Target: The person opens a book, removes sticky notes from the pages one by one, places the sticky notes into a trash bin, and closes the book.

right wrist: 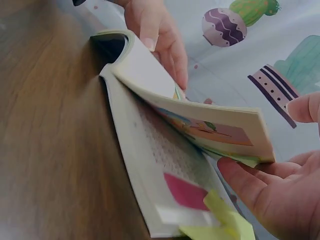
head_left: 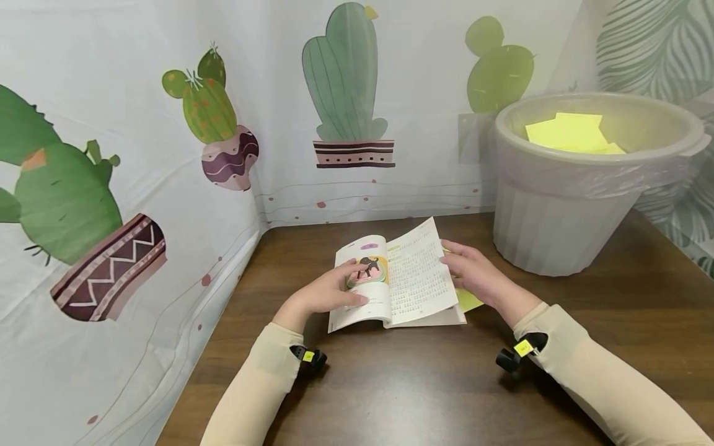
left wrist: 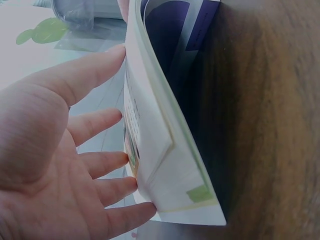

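An open book (head_left: 413, 279) lies on the table, with a picture on its left page and lines of text on the right. Across the left page rests my left hand (head_left: 334, 288), fingers spread; in the left wrist view its fingertips touch the paper (left wrist: 145, 115). At the right edge is my right hand (head_left: 480, 275). In the right wrist view one of its fingertips presses the underside of a lifted bundle of pages (right wrist: 210, 125), while another digit stands apart above. Below the bundle show a magenta patch (right wrist: 185, 191) and a yellow-green sticky note (right wrist: 225, 215).
A grey bin (head_left: 552, 217) with a plastic liner stands at the back right, with several yellow paper sheets (head_left: 574, 133) in it. The brown table (head_left: 390, 384) meets a cloth with printed cacti (head_left: 348, 80) at the back and left. A small device is strapped on each wrist.
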`<state>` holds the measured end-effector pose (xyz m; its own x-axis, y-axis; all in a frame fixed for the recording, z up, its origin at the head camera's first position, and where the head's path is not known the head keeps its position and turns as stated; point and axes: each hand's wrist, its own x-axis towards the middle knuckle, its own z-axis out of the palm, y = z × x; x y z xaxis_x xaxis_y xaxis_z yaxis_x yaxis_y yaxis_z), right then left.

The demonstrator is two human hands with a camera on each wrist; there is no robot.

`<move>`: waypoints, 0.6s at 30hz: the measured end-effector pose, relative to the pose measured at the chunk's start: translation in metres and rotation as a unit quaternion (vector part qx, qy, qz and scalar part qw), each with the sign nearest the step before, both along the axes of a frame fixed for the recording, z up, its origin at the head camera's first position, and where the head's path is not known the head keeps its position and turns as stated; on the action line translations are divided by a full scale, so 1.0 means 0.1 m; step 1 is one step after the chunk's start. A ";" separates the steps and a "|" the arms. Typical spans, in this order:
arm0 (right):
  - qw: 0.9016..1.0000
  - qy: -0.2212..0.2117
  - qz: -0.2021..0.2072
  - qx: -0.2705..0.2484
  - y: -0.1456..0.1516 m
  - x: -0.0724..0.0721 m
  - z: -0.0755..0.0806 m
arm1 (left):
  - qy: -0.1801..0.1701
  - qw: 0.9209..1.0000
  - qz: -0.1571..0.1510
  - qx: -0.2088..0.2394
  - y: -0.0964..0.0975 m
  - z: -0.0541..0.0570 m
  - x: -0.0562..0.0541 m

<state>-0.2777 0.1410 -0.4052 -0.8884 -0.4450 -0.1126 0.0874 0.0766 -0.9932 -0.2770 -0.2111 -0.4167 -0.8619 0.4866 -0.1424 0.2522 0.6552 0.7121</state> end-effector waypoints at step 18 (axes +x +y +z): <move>0.999 -0.014 -0.008 -0.032 -0.42 -0.07 0.13 | 0.020 0.999 0.004 -0.030 -0.06 0.02 -0.01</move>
